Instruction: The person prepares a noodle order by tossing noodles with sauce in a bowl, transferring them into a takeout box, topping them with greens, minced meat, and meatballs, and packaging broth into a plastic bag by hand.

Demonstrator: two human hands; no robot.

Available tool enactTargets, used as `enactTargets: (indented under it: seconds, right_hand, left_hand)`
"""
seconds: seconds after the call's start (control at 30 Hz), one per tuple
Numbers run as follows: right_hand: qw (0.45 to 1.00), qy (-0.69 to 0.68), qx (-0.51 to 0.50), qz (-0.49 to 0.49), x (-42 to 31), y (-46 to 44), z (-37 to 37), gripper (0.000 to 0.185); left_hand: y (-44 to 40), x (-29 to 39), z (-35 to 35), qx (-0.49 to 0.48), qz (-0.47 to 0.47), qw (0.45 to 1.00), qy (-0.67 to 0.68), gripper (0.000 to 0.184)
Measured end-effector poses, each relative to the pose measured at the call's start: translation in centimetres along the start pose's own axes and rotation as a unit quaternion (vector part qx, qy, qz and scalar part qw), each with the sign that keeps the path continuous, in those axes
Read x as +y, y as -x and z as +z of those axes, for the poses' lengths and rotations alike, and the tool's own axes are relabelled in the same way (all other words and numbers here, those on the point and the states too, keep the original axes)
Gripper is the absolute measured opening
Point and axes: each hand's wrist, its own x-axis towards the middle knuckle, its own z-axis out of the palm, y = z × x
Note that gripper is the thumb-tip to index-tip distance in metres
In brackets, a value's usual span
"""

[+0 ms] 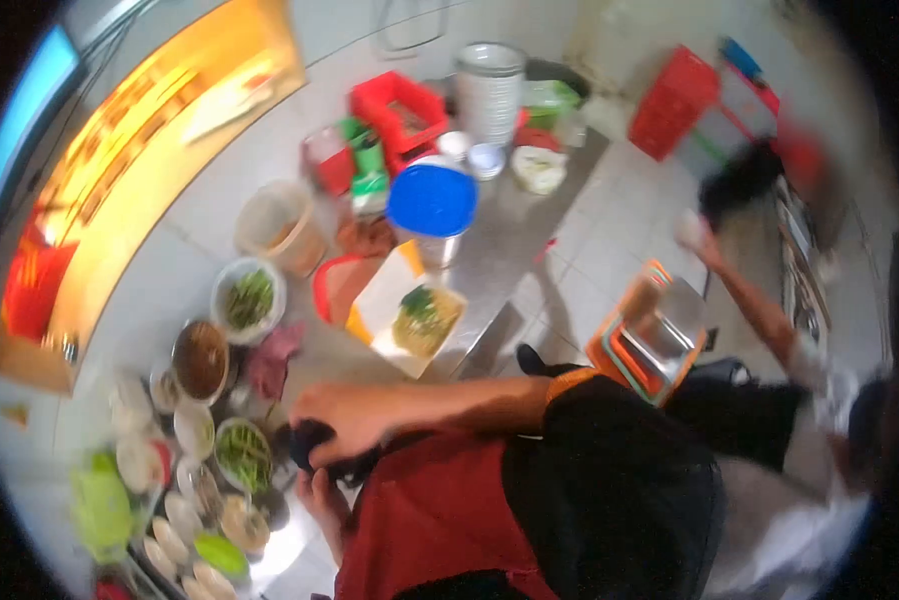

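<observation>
My right hand point(344, 412) reaches across from a black sleeve, its fingers curled over a dark object point(312, 440) that I cannot make out. Just below it, my left hand point(324, 505) has its fingers raised against the underside of the same dark object, partly hidden and blurred. Above the hands, on the metal counter point(499, 245), an opened paper box point(397, 318) holds noodle-like food point(424, 325) with green leaves. Left of the hands sit a bowl of green vegetables point(244, 455) and a pot of brown sauce point(200, 360). A pink cloth point(272, 362) lies nearby.
Farther back are a blue-lidded tub point(432, 200), a red basket point(399, 112), stacked bowls point(490, 95) and a clear plastic container point(281, 225). Several small bowls crowd the lower left. At right, another person's arm point(754, 295) extends near orange-rimmed trays point(649, 335).
</observation>
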Motion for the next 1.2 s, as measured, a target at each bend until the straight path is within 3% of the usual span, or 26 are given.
enactTargets:
  seconds: [0.03,0.13,0.2,0.23,0.3,0.33,0.43,0.5,0.6,0.67,0.7,0.77,0.8,0.87,0.97,1.03,1.1,1.2]
  right_hand:
    - [0.998,0.052,0.000,-0.038,-1.1,1.2,-0.9,0.052]
    - [0.993,0.044,0.101,-0.033,-4.1,4.9,-3.8,0.047]
    - [0.986,0.076,0.141,-0.051,-6.6,7.2,-7.1,0.043]
    - [0.980,0.116,0.155,-0.039,-7.2,8.4,-8.0,0.033]
    - [0.969,0.150,0.198,-0.012,-9.8,11.0,-9.5,0.024]
    - [0.956,0.160,0.246,-0.004,-11.4,11.9,-10.1,0.017]
    - [0.857,0.282,0.428,0.045,-13.7,15.2,-12.2,0.016]
    - [0.768,0.170,0.610,0.100,-13.8,16.7,-13.2,0.010]
    - [0.711,0.166,0.674,0.112,-13.7,19.7,-15.7,0.009]
    - [0.670,0.183,0.711,0.114,-12.4,22.4,-17.4,0.011]
    - [0.663,0.198,0.716,0.098,-12.0,23.7,-18.2,0.013]
    - [0.611,0.231,0.746,0.126,-11.7,25.6,-19.4,0.017]
    - [0.589,0.259,0.758,0.102,-11.6,25.9,-20.0,0.017]
    - [0.548,0.280,0.781,0.103,-10.8,27.8,-21.3,0.021]
    - [0.521,0.278,0.803,0.084,-9.8,30.5,-23.4,0.029]
    - [0.524,0.276,0.801,0.085,-9.7,30.5,-24.3,0.031]
    - [0.452,0.325,0.818,0.143,-10.0,29.7,-25.0,0.035]
    - [0.433,0.361,0.811,0.157,-8.9,29.9,-26.2,0.035]
  left_hand:
    - [-0.9,2.9,2.7,-0.046,0.022,0.993,-0.111,0.035]
    - [-2.8,6.7,6.4,-0.161,0.058,0.963,-0.208,0.027]
    - [-5.2,10.7,10.2,-0.352,0.238,0.839,-0.339,0.020]
    - [-5.5,13.8,13.3,-0.418,0.239,0.781,-0.398,0.022]
    - [-5.0,16.7,16.7,-0.470,0.269,0.739,-0.399,0.031]
    - [-5.0,17.4,18.0,-0.488,0.300,0.732,-0.369,0.034]
    - [-4.7,17.7,20.9,-0.393,0.400,0.752,-0.347,0.036]
    - [-5.3,17.4,20.9,-0.352,0.421,0.768,-0.330,0.033]
    - [-7.2,13.4,18.9,-0.363,0.366,0.808,-0.285,0.022]
    - [-8.4,10.3,16.3,-0.410,0.243,0.830,-0.291,0.013]
    - [-8.9,8.8,15.0,-0.400,0.241,0.834,-0.295,0.013]
    - [-9.6,5.8,12.1,-0.421,0.151,0.841,-0.304,0.009]
    - [-9.9,4.1,10.7,-0.407,0.147,0.848,-0.307,0.009]
    - [-10.4,0.7,7.9,-0.361,0.042,0.867,-0.343,0.012]
    - [-11.0,-4.9,4.0,-0.322,-0.036,0.877,-0.354,0.017]
    - [-10.8,-6.3,2.3,-0.298,-0.057,0.884,-0.356,0.020]
    - [-10.7,-7.9,0.7,-0.278,-0.076,0.888,-0.357,0.024]
    - [-11.1,-9.2,-1.7,-0.273,-0.053,0.900,-0.336,0.027]
